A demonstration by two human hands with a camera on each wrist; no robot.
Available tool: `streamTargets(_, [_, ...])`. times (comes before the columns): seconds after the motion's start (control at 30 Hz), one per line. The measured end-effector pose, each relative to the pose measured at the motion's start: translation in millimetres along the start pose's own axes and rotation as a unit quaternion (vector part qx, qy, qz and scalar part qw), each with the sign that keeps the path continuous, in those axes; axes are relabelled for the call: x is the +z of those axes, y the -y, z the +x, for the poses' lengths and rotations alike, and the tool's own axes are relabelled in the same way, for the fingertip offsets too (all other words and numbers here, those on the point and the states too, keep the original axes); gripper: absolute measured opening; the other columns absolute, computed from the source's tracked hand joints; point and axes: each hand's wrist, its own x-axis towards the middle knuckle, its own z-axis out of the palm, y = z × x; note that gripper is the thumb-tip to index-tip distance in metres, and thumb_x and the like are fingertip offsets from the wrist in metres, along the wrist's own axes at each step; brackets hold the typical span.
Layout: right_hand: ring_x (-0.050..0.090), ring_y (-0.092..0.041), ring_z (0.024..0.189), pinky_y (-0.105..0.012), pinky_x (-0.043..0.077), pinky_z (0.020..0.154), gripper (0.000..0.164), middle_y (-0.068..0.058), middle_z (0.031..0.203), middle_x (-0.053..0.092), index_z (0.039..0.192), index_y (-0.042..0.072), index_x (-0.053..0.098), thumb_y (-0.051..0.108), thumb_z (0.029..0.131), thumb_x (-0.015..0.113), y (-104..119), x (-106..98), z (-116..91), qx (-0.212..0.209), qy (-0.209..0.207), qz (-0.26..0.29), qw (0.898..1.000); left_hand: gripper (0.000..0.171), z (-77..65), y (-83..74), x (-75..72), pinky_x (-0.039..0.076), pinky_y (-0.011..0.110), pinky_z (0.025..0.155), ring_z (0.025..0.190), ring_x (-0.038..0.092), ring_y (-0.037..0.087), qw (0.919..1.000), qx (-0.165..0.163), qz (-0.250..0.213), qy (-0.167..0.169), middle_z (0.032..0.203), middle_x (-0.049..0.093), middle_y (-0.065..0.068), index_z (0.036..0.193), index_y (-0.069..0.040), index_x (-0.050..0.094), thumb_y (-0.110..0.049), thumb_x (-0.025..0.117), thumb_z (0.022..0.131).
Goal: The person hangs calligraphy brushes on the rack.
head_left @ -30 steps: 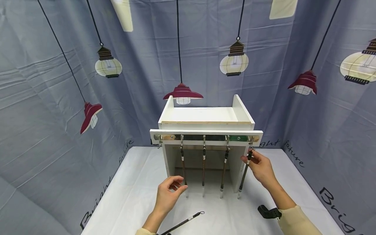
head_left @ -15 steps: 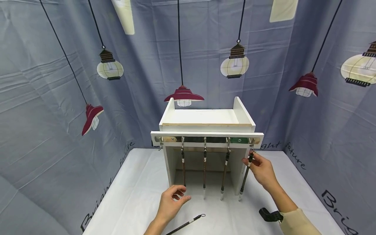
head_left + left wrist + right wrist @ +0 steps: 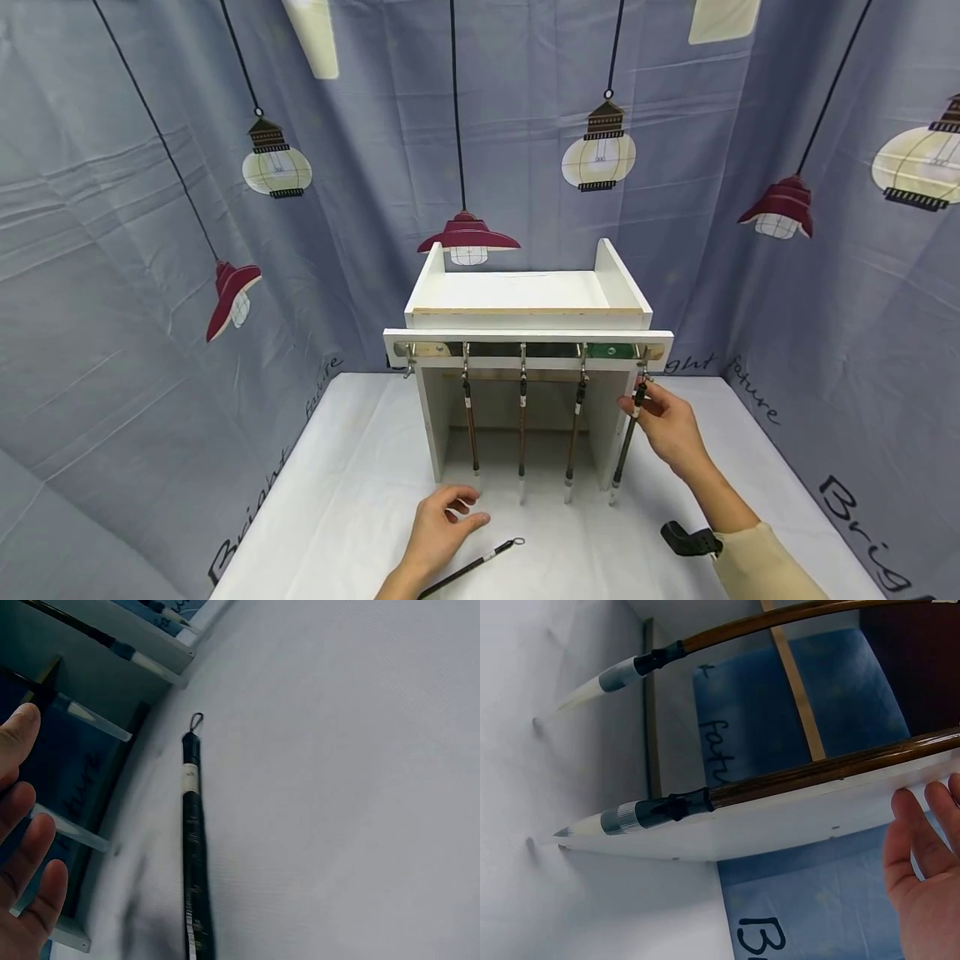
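Several calligraphy brushes hang tip-down from hooks on the white shelf's front rail. At the far right end, my right hand [image 3: 670, 425] pinches the upper part of a brush [image 3: 625, 450] hanging by its loop. In the right wrist view, that brush's pale tip [image 3: 581, 826] and brown handle [image 3: 810, 776] show, with my fingers [image 3: 930, 825] beside it. My left hand [image 3: 438, 529], fingers loosely bent and holding nothing, hovers in front of the shelf. Just right of it, a dark brush [image 3: 472, 568] with a wire loop lies on the white cloth; its lower end is out of view.
The white shelf [image 3: 528, 321] has an open top tray and an open space below. Between the sides hang other brushes, one at the middle [image 3: 522, 425]. A hook [image 3: 409, 367] at the rail's left end bears no brush. A patterned curtain [image 3: 360, 208] surrounds the table.
My left hand has drawn down and slightly right, away from the leftmost hanging brush, toward the brush on the cloth. My right hand keeps its place at the rightmost brush.
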Motion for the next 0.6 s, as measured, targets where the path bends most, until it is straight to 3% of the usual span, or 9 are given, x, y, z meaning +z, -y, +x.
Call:
streamTargets(0.3, [0.059,-0.045,0.131,-0.060,0.054,0.101,0.074,-0.026,0.146,0.057,0.155,0.005,0.045,0.048,0.099,0.066,4,-1,3,-0.007,-0.004,-0.005,1.000,0.034,-4.6,21.9,7.9,0.057,0.025,0.073,0.085,0.067,0.025,0.9991,-0.030,-0.020,0.022,0.101,0.073,0.014,0.104,-0.007,0.076,-0.028,0.089,0.080])
streamTargets(0.43, [0.061,-0.044,0.129,-0.054,0.056,0.097,0.072,-0.026,0.143,0.060,0.154,0.005,0.047,0.047,0.099,0.066,7,-2,6,-0.018,-0.008,-0.007,1.000,0.034,-4.9,29.1,9.6,0.058,0.027,0.077,0.086,0.066,0.014,0.9995,-0.018,0.006,0.026,0.099,0.074,0.002,0.101,-0.010,0.077,-0.032,0.090,0.079])
streamTargets(0.6, [0.059,-0.045,0.131,-0.057,0.054,0.100,0.074,-0.026,0.146,0.057,0.155,0.003,0.044,0.047,0.100,0.065,5,-1,1,-0.006,0.000,-0.004,1.000,0.036,-12.8,35.7,10.2,0.055,0.024,0.078,0.088,0.061,0.003,0.9977,-0.027,0.038,0.049,0.097,0.073,-0.007,0.099,-0.016,0.077,-0.042,0.089,0.078])
